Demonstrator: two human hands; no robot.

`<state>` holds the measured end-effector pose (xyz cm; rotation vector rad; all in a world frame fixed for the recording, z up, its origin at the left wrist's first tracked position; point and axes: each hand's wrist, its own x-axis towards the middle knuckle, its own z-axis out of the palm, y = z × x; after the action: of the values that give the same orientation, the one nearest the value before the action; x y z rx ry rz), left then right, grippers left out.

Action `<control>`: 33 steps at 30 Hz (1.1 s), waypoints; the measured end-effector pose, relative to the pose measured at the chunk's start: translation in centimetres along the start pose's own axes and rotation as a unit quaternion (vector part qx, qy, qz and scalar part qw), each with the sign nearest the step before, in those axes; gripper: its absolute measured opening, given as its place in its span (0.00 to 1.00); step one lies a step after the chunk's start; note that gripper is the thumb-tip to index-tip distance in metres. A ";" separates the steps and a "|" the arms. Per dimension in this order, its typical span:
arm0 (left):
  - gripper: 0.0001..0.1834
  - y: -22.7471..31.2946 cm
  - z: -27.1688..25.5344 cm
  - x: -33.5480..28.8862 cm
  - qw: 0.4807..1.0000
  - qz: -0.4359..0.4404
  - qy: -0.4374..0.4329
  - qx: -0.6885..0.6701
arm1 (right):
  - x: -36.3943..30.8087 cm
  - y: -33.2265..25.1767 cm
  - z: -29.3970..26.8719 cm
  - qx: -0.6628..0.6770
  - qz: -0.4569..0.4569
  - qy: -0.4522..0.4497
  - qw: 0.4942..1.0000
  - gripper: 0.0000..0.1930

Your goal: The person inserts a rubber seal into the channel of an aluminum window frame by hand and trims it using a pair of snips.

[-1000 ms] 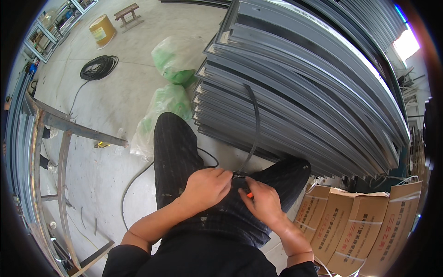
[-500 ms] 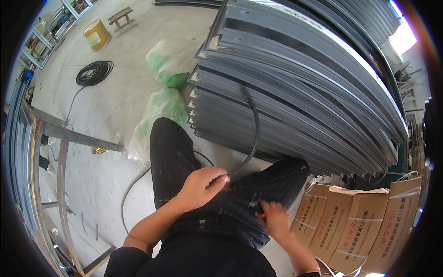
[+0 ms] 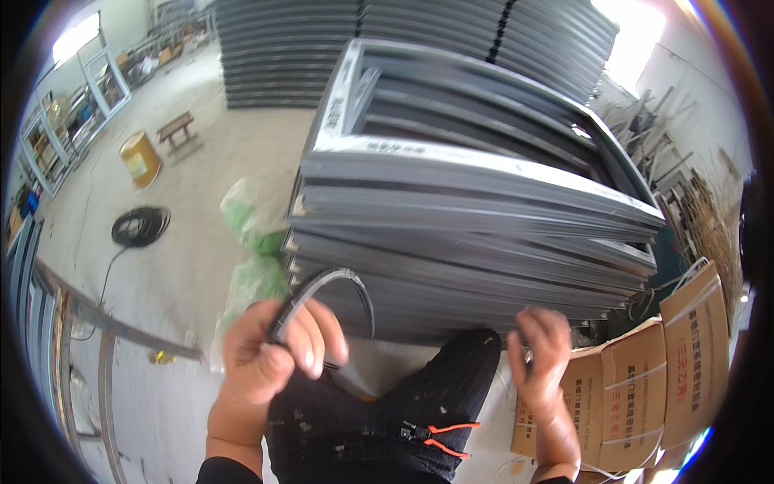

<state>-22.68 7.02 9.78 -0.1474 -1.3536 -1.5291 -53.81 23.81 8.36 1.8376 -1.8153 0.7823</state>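
Note:
My left hand [image 3: 262, 363] is raised in front of my lap, its thumb and fingers closed around a black rubber seal strip [image 3: 343, 276]. The strip arches up out of the hand and curves down beside the stacked window frames [image 3: 459, 189]. Over by the cardboard boxes, my right hand [image 3: 544, 359] is lifted with its fingers bent and apart from the thumb. Motion softens it, and I see nothing certain held in it. Pliers [image 3: 419, 433] with orange handles lie on my dark trousers.
Strapped cardboard boxes [image 3: 633, 387] stand at the right. Left are a metal stand [image 3: 129, 321], a coil of black strip [image 3: 140, 227], a yellow-brown drum [image 3: 141, 160] and a small wooden stool [image 3: 179, 133]. Green-tinted plastic bags [image 3: 258, 278] lie against the stack.
The view has tilted up, showing the stack's top. My left hand has risen with the seal strip. My right hand has let go of the pliers onto my lap and moved up and right.

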 end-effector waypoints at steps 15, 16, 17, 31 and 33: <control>0.08 -1.9 2.4 13.7 0.650 0.068 -0.048 0.755 | 16.0 6.6 3.4 -0.011 -0.076 0.198 0.977 0.09; 0.08 -0.5 3.6 12.3 0.658 0.076 -0.075 0.745 | 15.2 6.6 2.6 0.012 -0.092 0.206 0.974 0.08; 0.07 0.7 4.7 11.1 0.656 0.098 -0.098 0.742 | 14.9 6.9 2.0 0.026 -0.105 0.205 0.973 0.07; 0.12 -1.5 5.1 -6.5 0.873 -0.452 -0.177 -0.048 | 1.1 -2.0 1.4 0.201 0.053 0.285 0.936 0.11; 0.16 -1.9 5.2 -7.9 0.825 -0.524 -0.095 -0.189 | -2.7 -4.1 2.5 0.299 0.164 0.257 0.904 0.07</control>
<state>-23.16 15.47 5.17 0.2663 -1.3148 -2.7749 -49.43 24.38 5.05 1.4167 -1.6389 1.9218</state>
